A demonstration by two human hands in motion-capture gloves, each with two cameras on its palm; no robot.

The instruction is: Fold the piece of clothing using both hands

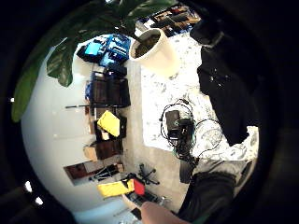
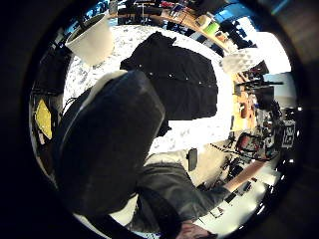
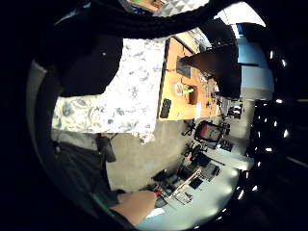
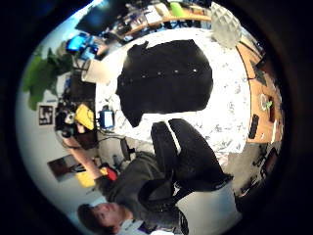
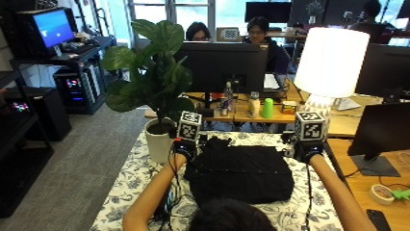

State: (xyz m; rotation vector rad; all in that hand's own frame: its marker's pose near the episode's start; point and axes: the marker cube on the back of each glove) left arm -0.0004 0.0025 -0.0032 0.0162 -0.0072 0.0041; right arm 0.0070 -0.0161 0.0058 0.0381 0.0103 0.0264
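Overall, the room is an open office; grey carpet floor (image 5: pixel 77 159) runs along the left side; rows of desks with dark monitors (image 5: pixel 224 62) stand beyond the work area; a screen lit blue (image 5: pixel 52 26) sits on a black rack at far left. The bench (image 5: pixel 128 187) occupies the centre foreground; it is covered by a white cloth with a blue-grey floral print. A wooden desk (image 5: pixel 378 178) adjoins the bench on the right. A large-leaved plant (image 5: pixel 150 72) in a white pot (image 5: pixel 157 142) stands at the bench's far left corner; a white lamp (image 5: pixel 330 60) stands at its far right corner.

The piece of clothing (image 5: pixel 240 173), a black garment with a row of small light buttons, lies spread flat on the bench cloth, centred in front of the person; its collar end points away from the person.

The left hand (image 5: pixel 185 149) is raised at the garment's far left corner; the right hand (image 5: pixel 306 150) is raised just beyond the far right corner; both forearms reach forward along either side of the garment. The palm views show the garment lying well below both palms, apart from them; neither hand grasps cloth; whether the fingers are straight or curled cannot be told from any view.
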